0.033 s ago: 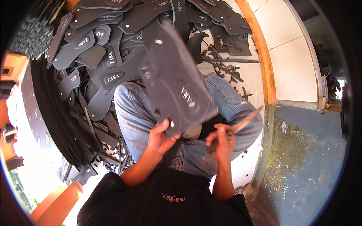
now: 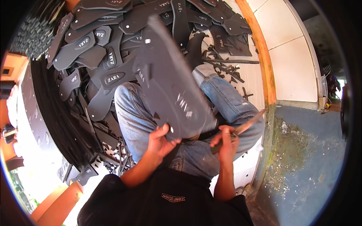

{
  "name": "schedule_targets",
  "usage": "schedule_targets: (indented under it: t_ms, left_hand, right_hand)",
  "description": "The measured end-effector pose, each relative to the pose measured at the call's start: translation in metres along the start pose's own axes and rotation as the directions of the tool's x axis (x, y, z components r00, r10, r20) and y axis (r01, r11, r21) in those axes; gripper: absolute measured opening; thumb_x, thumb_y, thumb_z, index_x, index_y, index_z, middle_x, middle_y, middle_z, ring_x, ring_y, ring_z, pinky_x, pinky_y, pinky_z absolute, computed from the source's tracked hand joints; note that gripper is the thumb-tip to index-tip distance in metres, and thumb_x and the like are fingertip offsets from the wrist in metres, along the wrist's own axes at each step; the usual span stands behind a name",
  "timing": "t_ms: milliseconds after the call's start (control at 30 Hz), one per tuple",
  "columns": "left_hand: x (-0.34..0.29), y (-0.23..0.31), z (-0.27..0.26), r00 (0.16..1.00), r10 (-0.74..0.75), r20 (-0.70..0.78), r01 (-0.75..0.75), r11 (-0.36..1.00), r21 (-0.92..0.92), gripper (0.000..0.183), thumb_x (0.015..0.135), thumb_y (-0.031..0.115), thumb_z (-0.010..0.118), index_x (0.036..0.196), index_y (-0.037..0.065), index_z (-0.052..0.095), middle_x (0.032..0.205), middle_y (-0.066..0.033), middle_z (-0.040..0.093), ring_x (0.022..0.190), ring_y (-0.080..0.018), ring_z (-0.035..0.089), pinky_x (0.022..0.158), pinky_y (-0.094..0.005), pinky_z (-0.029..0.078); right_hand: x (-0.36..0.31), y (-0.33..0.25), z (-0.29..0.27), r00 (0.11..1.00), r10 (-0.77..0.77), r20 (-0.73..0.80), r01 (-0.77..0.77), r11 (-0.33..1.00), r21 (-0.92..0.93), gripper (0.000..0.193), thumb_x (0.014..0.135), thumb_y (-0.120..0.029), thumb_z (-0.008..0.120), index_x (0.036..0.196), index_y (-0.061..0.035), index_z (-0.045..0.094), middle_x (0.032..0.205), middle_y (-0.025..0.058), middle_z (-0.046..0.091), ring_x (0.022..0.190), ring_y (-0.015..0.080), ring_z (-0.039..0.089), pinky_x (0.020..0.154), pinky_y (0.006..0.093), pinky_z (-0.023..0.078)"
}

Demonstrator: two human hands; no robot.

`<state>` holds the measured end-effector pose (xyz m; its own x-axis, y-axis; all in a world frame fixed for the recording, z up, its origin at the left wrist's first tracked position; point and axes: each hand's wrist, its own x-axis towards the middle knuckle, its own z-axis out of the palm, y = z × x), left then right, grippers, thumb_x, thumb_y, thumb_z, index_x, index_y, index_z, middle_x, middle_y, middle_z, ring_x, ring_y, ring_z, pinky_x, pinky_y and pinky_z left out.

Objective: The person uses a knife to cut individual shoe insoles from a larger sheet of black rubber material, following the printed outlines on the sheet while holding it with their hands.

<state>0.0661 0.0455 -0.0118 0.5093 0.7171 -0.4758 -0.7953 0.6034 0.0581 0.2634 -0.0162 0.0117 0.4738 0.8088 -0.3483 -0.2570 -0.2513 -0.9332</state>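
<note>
My left hand [image 2: 159,144] grips the near corner of a dark grey foam sheet [image 2: 171,81], thumb on top. The sheet bears shoe-sole outlines and pale lettering, blurred by motion, and is held tilted above my lap. A few small dark scraps show on its face. Closed round a knife [image 2: 249,124], my right hand [image 2: 227,146] is just beyond the sheet's near right edge. The knife's long, brownish blade points up and to the right; my fingers cover most of its handle.
A heap of cut dark foam soles [image 2: 113,56] spreads ahead and to the left. Thin offcuts [image 2: 230,69] lie beyond my right knee. At the left stands a bent stack of dark sheets [image 2: 51,113]. A wooden strip [image 2: 264,56] borders the floor on the right.
The foam sheet has swung slightly left at its far end. My right hand and the knife have shifted a little to the right, away from the sheet.
</note>
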Motion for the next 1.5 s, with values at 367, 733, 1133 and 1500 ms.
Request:
schedule_targets:
  t_ms: [367,733,1133,1500]
  left_hand:
    - [-0.012,-0.031,0.011,0.882,0.135,-0.452,0.047,0.928,0.369,0.021,0.082,0.02,0.068,0.094,0.006,0.059,0.082,-0.0042,0.063,0.065,-0.0148,0.062,0.051,-0.026,0.051]
    - [-0.008,-0.034,0.027,0.872,0.127,-0.472,0.115,0.885,0.451,0.025,0.083,0.023,0.066,0.096,0.004,0.057,0.076,-0.0061,0.064,0.058,-0.0149,0.062,0.042,-0.0225,0.049]
    - [-0.014,-0.027,0.02,0.902,0.157,-0.403,0.055,0.883,0.467,0.022,0.082,0.023,0.068,0.09,0.004,0.06,0.074,-0.0068,0.064,0.057,-0.0154,0.06,0.041,-0.0226,0.044]
    - [-0.018,-0.028,0.024,0.912,0.098,-0.399,0.084,0.906,0.414,0.021,0.081,0.021,0.068,0.089,0.003,0.058,0.071,-0.0071,0.061,0.052,-0.0158,0.057,0.04,-0.0231,0.041]
  right_hand:
    - [-0.035,-0.015,-0.032,0.993,0.108,0.048,-0.089,0.949,-0.302,0.015,0.09,-0.016,0.057,0.093,-0.0015,0.055,0.058,-0.0019,0.047,0.048,0.0068,0.042,0.047,0.0216,0.036]
    - [-0.067,0.012,-0.039,0.963,0.223,0.153,-0.046,0.694,-0.719,0.009,0.078,-0.004,0.058,0.086,-0.0022,0.061,0.051,0.0076,0.051,0.044,0.0134,0.05,0.046,0.0288,0.04]
    - [-0.065,0.01,-0.039,0.957,0.234,0.17,-0.05,0.712,-0.701,0.009,0.075,-0.003,0.056,0.083,-0.002,0.061,0.05,0.007,0.05,0.043,0.0136,0.048,0.046,0.0286,0.04]
    - [-0.073,0.015,-0.037,0.956,0.239,0.169,-0.07,0.748,-0.66,0.007,0.076,-0.003,0.056,0.082,-0.0013,0.06,0.05,0.0068,0.05,0.043,0.0121,0.048,0.045,0.0282,0.04]
